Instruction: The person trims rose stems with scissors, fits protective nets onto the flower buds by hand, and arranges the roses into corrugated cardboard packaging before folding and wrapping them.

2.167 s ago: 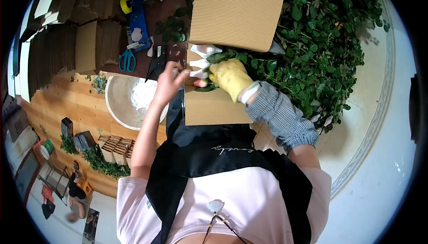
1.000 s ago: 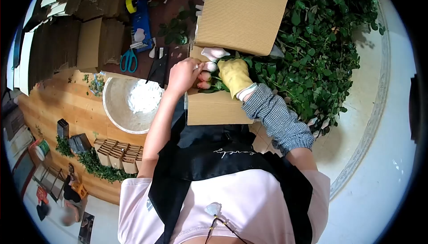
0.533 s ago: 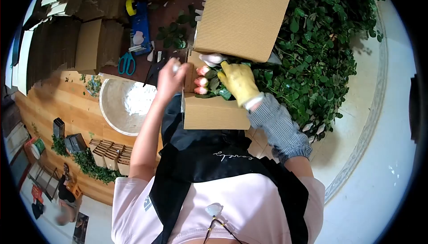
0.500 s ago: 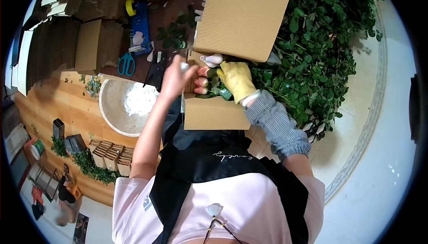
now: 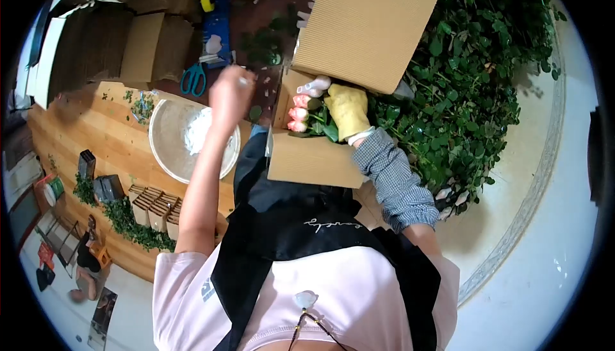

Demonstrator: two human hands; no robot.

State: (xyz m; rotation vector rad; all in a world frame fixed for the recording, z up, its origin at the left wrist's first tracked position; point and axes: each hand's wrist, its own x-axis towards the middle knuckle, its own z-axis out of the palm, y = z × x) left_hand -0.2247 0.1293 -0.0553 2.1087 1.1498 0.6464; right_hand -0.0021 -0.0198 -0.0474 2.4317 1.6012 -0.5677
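Observation:
My left hand (image 5: 230, 100), bare and a little blurred, is closed in the air between the white tub (image 5: 160, 149) and the cardboard box (image 5: 314, 162). A small whitish spot shows at its fingers; I cannot make out what it is. My right hand (image 5: 348, 111), in a yellow glove, is closed around leafy rose stems in the box. Pink roses (image 5: 298, 114) lie there with heads to the left. Above them, one bud wears a white net sleeve (image 5: 314, 85). White pieces (image 5: 198, 132) fill part of the tub.
A raised cardboard flap (image 5: 368, 27) stands beyond the roses. Leafy stems (image 5: 474, 88) pile up on the right. Teal scissors (image 5: 193, 80) and a blue tape dispenser (image 5: 216, 30) lie at upper left, near stacked cardboard (image 5: 144, 46). Another person (image 5: 88, 261) sits far off at lower left.
My left hand has moved left, away from the roses, and its fingers have closed in. My gloved hand stays at the stems. The view has shifted slightly.

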